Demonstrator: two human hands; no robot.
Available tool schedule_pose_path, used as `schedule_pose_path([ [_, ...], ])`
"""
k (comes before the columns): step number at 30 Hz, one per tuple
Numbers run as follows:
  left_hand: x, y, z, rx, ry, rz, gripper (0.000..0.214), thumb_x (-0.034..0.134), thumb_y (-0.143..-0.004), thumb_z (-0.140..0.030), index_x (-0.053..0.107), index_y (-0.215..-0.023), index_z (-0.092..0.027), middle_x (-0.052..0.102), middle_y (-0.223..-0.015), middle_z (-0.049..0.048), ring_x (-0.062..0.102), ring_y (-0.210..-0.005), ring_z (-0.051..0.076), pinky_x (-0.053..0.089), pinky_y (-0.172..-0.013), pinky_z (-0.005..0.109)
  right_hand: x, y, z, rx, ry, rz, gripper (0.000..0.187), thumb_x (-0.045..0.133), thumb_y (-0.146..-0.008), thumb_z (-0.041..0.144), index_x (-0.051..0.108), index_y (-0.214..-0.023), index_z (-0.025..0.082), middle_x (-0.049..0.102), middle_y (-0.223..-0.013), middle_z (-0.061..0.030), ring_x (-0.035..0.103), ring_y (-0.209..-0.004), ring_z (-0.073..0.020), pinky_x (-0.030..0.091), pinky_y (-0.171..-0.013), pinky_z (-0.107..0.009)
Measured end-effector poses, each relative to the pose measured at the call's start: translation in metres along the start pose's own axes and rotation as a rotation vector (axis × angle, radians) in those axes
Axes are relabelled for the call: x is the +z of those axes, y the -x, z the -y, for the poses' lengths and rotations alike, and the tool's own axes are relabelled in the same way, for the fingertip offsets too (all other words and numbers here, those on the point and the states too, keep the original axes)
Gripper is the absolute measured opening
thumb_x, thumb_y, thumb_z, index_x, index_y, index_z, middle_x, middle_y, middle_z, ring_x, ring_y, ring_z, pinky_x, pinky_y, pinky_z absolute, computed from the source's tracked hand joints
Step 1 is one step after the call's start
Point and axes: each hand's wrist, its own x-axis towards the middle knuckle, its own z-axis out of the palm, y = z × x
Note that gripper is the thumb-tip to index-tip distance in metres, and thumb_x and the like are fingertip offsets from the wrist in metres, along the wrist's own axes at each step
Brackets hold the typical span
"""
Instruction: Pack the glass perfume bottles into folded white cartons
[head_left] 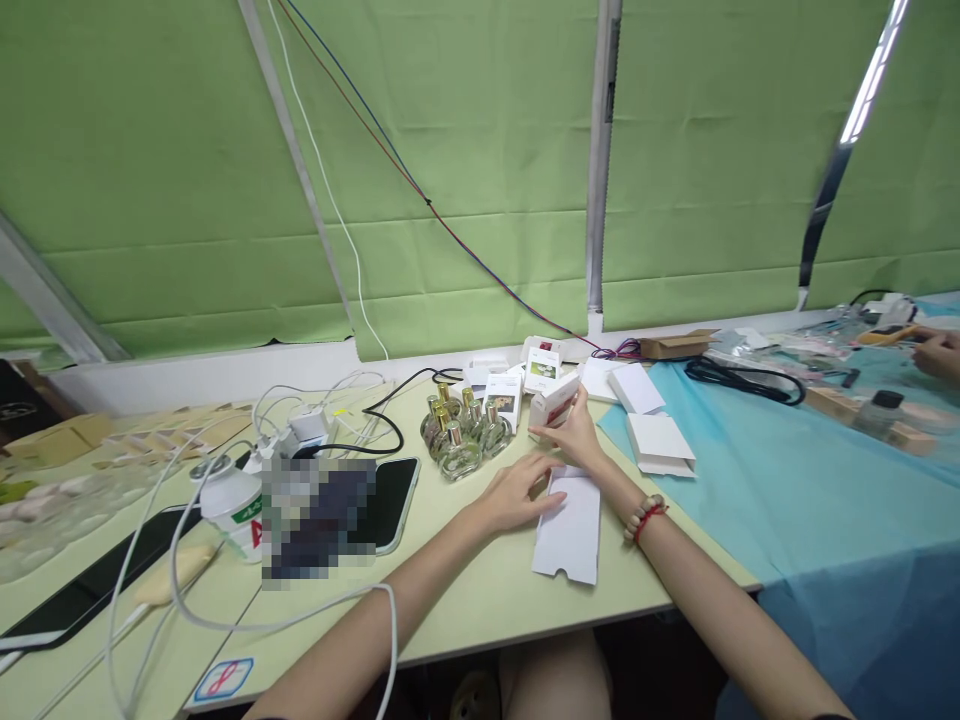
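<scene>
My right hand (pixel 576 432) grips a small white box (pixel 556 398) with a reddish picture on its side, held tilted just above the table. My left hand (pixel 517 492) lies with its fingers stretched out over the upper end of a flat white carton (pixel 568 540), which has a notch in its near edge. Left of the held box stands a cluster of several small glass bottles (pixel 461 455) with gold and silver caps. Behind them are more white boxes with printed pictures, among them one with a green picture (pixel 542 370).
To the right, white boxes (pixel 660 445) lie by a blue cloth (pixel 780 500). A phone (pixel 394 505), a white bottle (pixel 232 505) and looping white cables (pixel 300 625) occupy the left. Another person's hand (pixel 939 352) shows at the far right, near a dark-capped bottle (pixel 881 412).
</scene>
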Motion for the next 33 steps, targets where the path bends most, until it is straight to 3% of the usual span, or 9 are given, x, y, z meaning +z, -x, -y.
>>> schedule_pose_path([
  [5,0.001,0.000,0.003,-0.008,-0.022,0.057,0.030,0.046,-0.084,-0.025,0.065,-0.107,-0.026,0.060,-0.102,0.0055,0.057,-0.086,0.019,0.043,-0.077,0.029,-0.002,0.003,0.008,0.073,0.163,0.051,0.102,0.072,-0.058,0.055,0.023,-0.139,0.017,0.052,-0.130,-0.0195,0.056,-0.113,-0.0340,0.047,-0.086,-0.044],
  [10,0.005,-0.003,0.013,-0.035,0.079,0.007,0.034,0.046,-0.076,-0.013,0.069,-0.099,-0.021,0.063,-0.101,0.0046,0.054,-0.072,0.013,0.042,-0.067,0.025,-0.004,0.004,0.014,0.086,0.183,0.047,0.102,0.068,-0.059,0.062,0.025,-0.140,0.017,0.055,-0.128,-0.0184,0.055,-0.114,-0.0347,0.046,-0.087,-0.044],
  [15,0.004,-0.008,0.014,-0.218,0.321,-0.101,0.035,0.051,-0.070,-0.014,0.070,-0.100,-0.016,0.069,-0.102,0.0068,0.053,-0.064,0.011,0.039,-0.056,0.022,-0.002,-0.001,0.010,0.089,0.073,-0.069,0.101,0.072,-0.055,0.060,0.031,-0.138,0.019,0.052,-0.131,-0.0192,0.057,-0.109,-0.0332,0.046,-0.087,-0.045],
  [20,0.004,-0.012,0.021,-0.405,0.555,-0.296,0.041,0.055,-0.062,-0.009,0.069,-0.101,-0.014,0.068,-0.104,0.0094,0.061,-0.095,0.020,0.046,-0.069,0.023,-0.002,-0.010,0.001,0.173,-0.124,-0.306,0.100,0.071,-0.057,0.056,0.027,-0.137,0.016,0.053,-0.126,-0.0204,0.060,-0.104,-0.0289,0.048,-0.087,-0.041],
  [22,0.004,-0.012,0.025,-0.443,0.613,-0.319,0.045,0.058,-0.061,-0.009,0.067,-0.105,-0.014,0.067,-0.106,0.0104,0.059,-0.102,0.022,0.047,-0.072,0.025,-0.003,-0.013,-0.003,0.171,-0.168,-0.351,0.099,0.071,-0.058,0.057,0.027,-0.137,0.016,0.051,-0.128,-0.0210,0.060,-0.104,-0.0278,0.049,-0.086,-0.040],
  [25,0.001,-0.011,0.026,-0.447,0.664,-0.276,0.049,0.065,-0.062,-0.013,0.064,-0.111,-0.015,0.064,-0.109,0.0111,0.056,-0.107,0.023,0.047,-0.078,0.027,-0.004,-0.012,-0.005,0.182,-0.136,-0.265,0.098,0.073,-0.055,0.056,0.032,-0.135,0.017,0.052,-0.128,-0.0198,0.060,-0.104,-0.0285,0.049,-0.087,-0.041],
  [28,-0.004,-0.009,0.022,-0.454,0.705,-0.113,0.050,0.071,-0.064,-0.022,0.063,-0.113,-0.017,0.065,-0.107,0.0105,0.059,-0.100,0.022,0.046,-0.080,0.029,-0.003,-0.007,-0.002,0.199,-0.081,-0.086,0.095,0.075,-0.052,0.054,0.038,-0.132,0.017,0.055,-0.125,-0.0174,0.060,-0.102,-0.0291,0.049,-0.088,-0.044],
  [30,-0.006,-0.007,0.020,-0.457,0.729,-0.012,0.049,0.072,-0.065,-0.025,0.063,-0.113,-0.017,0.066,-0.103,0.0100,0.061,-0.092,0.020,0.046,-0.075,0.028,-0.002,-0.003,0.002,0.214,-0.091,0.009,0.095,0.077,-0.052,0.051,0.039,-0.131,0.017,0.054,-0.126,-0.0169,0.061,-0.098,-0.0284,0.054,-0.079,-0.042],
  [33,-0.004,-0.007,0.019,-0.472,0.772,-0.009,0.047,0.070,-0.066,-0.025,0.064,-0.112,-0.016,0.067,-0.103,0.0097,0.062,-0.082,0.017,0.045,-0.067,0.024,-0.001,0.001,0.008,0.272,-0.154,0.080,0.099,0.076,-0.052,0.050,0.033,-0.136,0.018,0.049,-0.131,-0.0177,0.064,-0.090,-0.0263,0.057,-0.056,-0.034],
])
